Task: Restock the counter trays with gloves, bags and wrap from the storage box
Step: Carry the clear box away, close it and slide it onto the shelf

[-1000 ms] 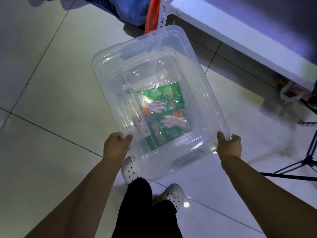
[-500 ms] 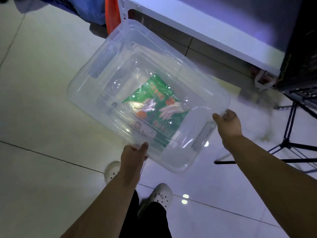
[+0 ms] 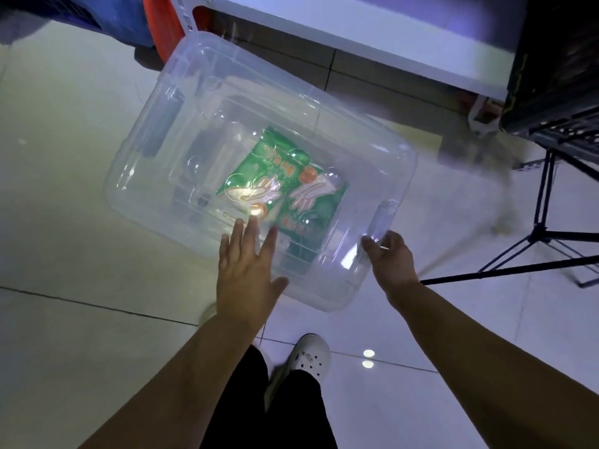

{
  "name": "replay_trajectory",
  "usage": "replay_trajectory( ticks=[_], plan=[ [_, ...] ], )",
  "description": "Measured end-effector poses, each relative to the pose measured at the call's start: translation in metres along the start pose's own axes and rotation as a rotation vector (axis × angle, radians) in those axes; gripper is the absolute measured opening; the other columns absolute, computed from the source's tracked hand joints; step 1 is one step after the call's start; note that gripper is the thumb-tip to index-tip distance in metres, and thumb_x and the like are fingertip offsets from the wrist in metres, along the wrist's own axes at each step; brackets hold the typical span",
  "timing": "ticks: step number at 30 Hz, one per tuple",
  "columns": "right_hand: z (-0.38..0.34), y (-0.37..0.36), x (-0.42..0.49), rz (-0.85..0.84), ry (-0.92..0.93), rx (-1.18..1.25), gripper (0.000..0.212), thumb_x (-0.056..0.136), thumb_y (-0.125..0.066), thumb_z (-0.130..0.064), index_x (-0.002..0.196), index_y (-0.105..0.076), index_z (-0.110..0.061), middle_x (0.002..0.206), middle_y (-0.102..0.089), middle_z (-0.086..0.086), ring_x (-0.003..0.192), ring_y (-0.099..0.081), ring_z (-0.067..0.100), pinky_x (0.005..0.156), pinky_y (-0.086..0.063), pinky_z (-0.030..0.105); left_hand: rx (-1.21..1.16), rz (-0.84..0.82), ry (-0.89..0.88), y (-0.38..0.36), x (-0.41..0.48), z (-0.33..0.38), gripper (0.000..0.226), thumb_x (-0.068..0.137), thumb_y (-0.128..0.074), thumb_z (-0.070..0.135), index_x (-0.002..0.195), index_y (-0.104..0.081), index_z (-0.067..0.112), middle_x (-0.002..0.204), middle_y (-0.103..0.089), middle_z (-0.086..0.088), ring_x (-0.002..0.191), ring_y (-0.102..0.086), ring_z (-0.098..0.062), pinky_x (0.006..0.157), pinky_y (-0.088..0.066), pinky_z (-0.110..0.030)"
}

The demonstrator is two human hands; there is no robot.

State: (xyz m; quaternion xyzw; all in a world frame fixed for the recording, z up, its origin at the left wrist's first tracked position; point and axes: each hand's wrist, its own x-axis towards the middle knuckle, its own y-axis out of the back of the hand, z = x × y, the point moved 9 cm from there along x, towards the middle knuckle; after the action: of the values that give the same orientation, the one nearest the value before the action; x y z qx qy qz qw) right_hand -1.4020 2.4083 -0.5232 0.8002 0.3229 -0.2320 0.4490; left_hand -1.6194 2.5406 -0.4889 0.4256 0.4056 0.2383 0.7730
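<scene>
A clear plastic storage box (image 3: 363, 147) with its lid on hangs over the tiled floor in front of me, turned slantwise. Through the lid I see a green pack of gloves (image 3: 311, 202) with printed hands lying on the bottom. My left hand (image 3: 248, 270) lies flat on the lid near the box's near edge, fingers spread and straight. My right hand (image 3: 390, 259) grips the near right end of the box by its latch handle (image 3: 381, 218), fingers curled under the rim. Other contents of the box are too blurred to tell.
A white shelf or counter edge (image 3: 372, 37) runs across the top. A dark crate (image 3: 557, 66) sits at the top right above a black tripod (image 3: 544, 234). Blue and orange items (image 3: 155, 24) stand at the top left. My white shoes (image 3: 308, 354) are below the box.
The box has swung round to lie slantwise and moved right. My left hand let go of the rim and now lies flat on the lid. My right hand keeps its hold.
</scene>
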Motion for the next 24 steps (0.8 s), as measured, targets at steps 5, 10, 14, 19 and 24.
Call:
replay_trajectory(
  ticks=[5,10,14,19,24],
  plan=[
    [0.011,0.001,0.006,0.016,0.032,-0.128,0.034,0.094,-0.049,-0.035,0.075,-0.048,-0.006,0.064,-0.046,0.002,0.068,-0.045,0.025,0.058,-0.034,0.031,0.225,-0.179,-0.195,-0.028,0.018,0.014,0.098,0.08,-0.051,0.063,0.142,0.02,0.036,0.154,0.026,-0.006,0.14,0.027,-0.029,0.109,0.017,-0.053],
    [0.023,0.001,0.013,0.008,0.039,0.003,0.029,0.086,-0.061,-0.038,0.098,-0.057,-0.011,0.106,-0.062,0.012,0.093,-0.057,0.024,0.081,-0.044,0.032,0.228,-0.224,-0.18,-0.034,0.02,0.007,0.099,0.079,-0.051,0.063,0.133,0.028,0.041,0.148,0.035,0.002,0.132,0.036,-0.022,0.108,0.008,-0.063],
    [0.04,-0.007,0.022,-0.076,-0.205,0.253,0.088,0.076,-0.072,-0.041,0.143,-0.024,-0.011,0.145,-0.037,0.01,0.127,-0.043,0.026,0.105,-0.033,0.037,0.201,-0.237,-0.165,-0.032,0.021,0.007,0.099,0.078,-0.054,0.062,0.137,0.024,0.042,0.154,0.027,0.002,0.138,0.031,-0.022,0.108,0.004,-0.065],
    [0.029,0.001,0.022,0.033,-0.156,0.276,0.046,0.072,-0.075,-0.027,0.098,-0.055,0.006,0.084,-0.053,0.014,0.072,-0.052,0.025,0.071,-0.049,0.035,0.239,-0.227,-0.169,-0.033,0.02,0.009,0.097,0.08,-0.05,0.064,0.134,0.028,0.04,0.148,0.033,0.001,0.132,0.035,-0.022,0.108,0.001,-0.066],
    [0.009,0.024,0.017,0.314,-0.021,0.134,0.029,0.07,-0.067,-0.018,0.065,-0.047,0.003,0.069,-0.043,0.013,0.055,-0.039,0.024,0.054,-0.033,0.027,0.254,-0.21,-0.151,-0.044,0.017,0.026,0.096,0.082,-0.044,0.064,0.138,0.028,0.035,0.149,0.035,-0.005,0.138,0.029,-0.03,0.107,-0.002,-0.068]
  ],
)
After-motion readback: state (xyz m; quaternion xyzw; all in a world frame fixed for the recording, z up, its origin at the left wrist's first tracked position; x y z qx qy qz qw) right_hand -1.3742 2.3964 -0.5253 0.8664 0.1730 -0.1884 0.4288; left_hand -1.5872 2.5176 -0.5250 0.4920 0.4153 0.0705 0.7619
